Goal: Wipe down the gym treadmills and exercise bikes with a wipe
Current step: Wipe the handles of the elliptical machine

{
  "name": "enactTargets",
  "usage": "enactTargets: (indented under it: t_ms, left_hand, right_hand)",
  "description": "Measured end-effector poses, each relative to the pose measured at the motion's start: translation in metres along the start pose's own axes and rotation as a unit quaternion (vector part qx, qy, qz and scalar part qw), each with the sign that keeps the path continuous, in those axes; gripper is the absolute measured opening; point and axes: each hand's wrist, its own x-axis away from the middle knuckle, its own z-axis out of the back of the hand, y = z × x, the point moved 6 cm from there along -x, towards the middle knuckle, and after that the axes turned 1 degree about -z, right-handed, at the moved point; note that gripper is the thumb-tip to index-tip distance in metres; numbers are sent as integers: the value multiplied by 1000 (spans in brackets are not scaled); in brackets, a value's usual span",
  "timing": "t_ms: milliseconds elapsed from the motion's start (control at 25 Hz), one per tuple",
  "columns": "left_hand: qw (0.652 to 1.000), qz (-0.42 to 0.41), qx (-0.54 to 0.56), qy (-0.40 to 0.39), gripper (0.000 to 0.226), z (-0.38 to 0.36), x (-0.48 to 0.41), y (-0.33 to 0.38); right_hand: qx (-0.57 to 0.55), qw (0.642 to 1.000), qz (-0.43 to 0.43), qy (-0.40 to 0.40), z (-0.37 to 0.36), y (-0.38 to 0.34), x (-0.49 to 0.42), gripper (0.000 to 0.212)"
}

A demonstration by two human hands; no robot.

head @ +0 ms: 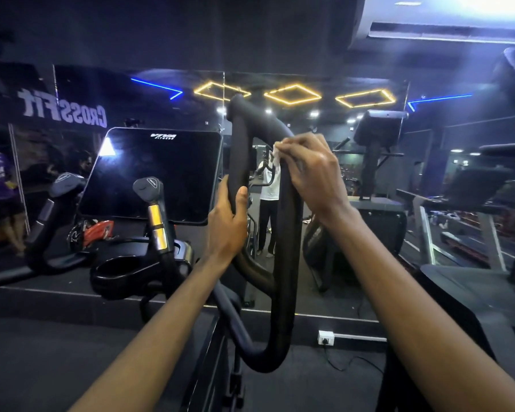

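Observation:
A black looped handlebar (284,263) of an exercise machine rises in the middle of the view. My left hand (226,224) grips its left bar, thumb up along the foam. My right hand (309,173) is curled round the right bar near the top and presses a small white wipe (277,154) against it. Only a corner of the wipe shows past my fingers. The machine's dark console screen (152,173) stands tilted to the left of the handlebar.
A short grip with gold sensor plates (156,221) and a black cup holder (122,269) sit left of my arms. A wall mirror (324,233) lies straight ahead, showing people. A treadmill (473,281) stands at the right. A socket and cable (326,337) lie on the floor.

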Motion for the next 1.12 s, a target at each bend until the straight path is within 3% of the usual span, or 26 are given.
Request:
enactTargets:
  t_ms: [120, 440, 680, 1120]
  left_hand:
    - [999, -7, 51, -14, 42, 5, -19, 11]
    - [997, -36, 53, -53, 58, 0, -35, 18]
    - [993, -40, 78, -79, 58, 6, -22, 15]
    - [971, -6, 113, -209, 57, 11, 19, -28]
  right_hand:
    - [8, 1000, -18, -6, -8, -3, -20, 18]
    - [-17, 991, -114, 73, -2, -1, -7, 21]
    - [15, 997, -72, 11, -22, -14, -29, 26]
    - [63, 997, -34, -32, -50, -25, -59, 21]
